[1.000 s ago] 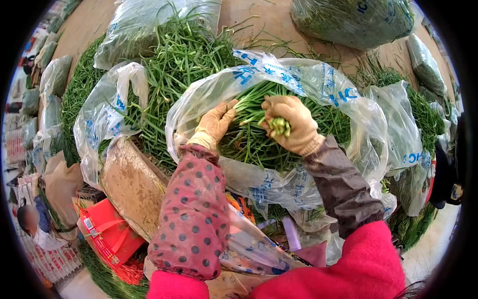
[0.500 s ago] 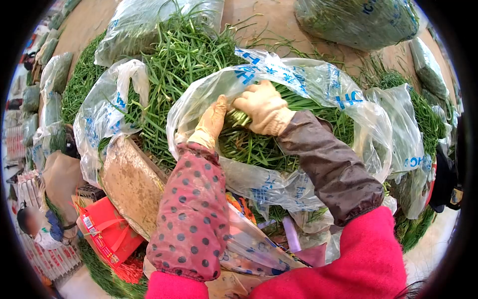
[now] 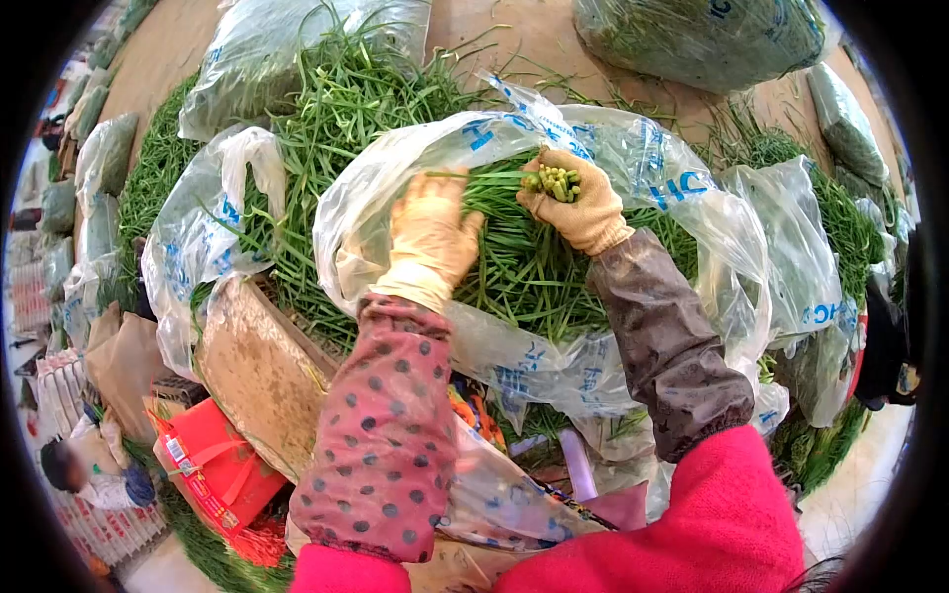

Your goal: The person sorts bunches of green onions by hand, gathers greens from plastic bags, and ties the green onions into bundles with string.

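Observation:
My right hand (image 3: 583, 203), in a cream glove, is closed around a bunch of long green stalks (image 3: 555, 183). Their pale cut ends face me, and the leaves trail left toward my other hand. My left hand (image 3: 432, 232), gloved as well and a little blurred, lies with fingers stretched over the leaves. Both are above a clear plastic bag (image 3: 662, 163) with blue print, its mouth spread wide. Inside it lie more long, thin green leaves (image 3: 534, 287), similar to chives. Where the left fingertips meet the leaves is hard to make out.
A heap of loose greens (image 3: 346, 128) lies behind the bag. Filled bags (image 3: 702, 40) stand at the back on the brown surface. A worn board (image 3: 262, 366) and a red gift bag (image 3: 222, 469) are at left. Another person (image 3: 99, 460) is at far left.
My right hand has moved right and turned, bringing the stalks' cut ends into view. My left hand has shifted slightly and turned from upright to flat over the leaves.

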The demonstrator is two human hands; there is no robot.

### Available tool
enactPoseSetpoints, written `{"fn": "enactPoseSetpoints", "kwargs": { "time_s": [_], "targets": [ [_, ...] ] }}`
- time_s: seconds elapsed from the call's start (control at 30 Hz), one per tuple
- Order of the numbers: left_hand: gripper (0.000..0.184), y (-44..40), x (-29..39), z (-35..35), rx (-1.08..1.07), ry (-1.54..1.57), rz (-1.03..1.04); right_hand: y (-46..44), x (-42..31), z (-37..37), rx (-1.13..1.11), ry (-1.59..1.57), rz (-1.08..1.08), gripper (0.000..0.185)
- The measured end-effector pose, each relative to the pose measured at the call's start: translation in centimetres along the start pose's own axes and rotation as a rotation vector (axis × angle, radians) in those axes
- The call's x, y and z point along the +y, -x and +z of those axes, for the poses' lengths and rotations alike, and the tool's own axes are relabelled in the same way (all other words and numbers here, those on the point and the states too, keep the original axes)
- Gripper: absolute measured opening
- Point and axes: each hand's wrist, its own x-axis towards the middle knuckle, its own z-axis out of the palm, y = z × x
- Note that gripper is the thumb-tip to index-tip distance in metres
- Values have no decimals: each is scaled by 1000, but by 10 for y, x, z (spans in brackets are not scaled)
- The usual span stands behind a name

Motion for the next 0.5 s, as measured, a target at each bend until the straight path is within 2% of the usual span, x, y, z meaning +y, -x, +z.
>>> {"fn": "enactPoseSetpoints", "kwargs": {
  "time_s": [0.07, 0.17, 0.23, 0.27, 0.37, 0.43, 0.5],
  "targets": [
    [59, -1, 19, 0, -166, -247, -22, 2, 0, -2, -32, -57, 25, 38],
    [73, -3, 21, 18, -76, -313, 94, 3, 1, 1, -69, -124, 13, 30],
    [79, -11, 18, 29, -57, -251, 88, 1, -5, 0, -209, 126, -195, 30],
    [79, -16, 15, 34, -90, -307, 79, 1, -14, 0, -291, 246, -181, 32],
    [73, -9, 8, 53, -363, -294, -56, 7, -23, 3, -213, 467, -432, 32],
    [77, -2, 11, 47, -431, -282, -84, 8, -29, -11, -173, 382, -306, 32],
    [85, 6, 15, 48, -428, -325, -62, 10, -50, -38, 68, 297, -224, 25]
  ]
}}
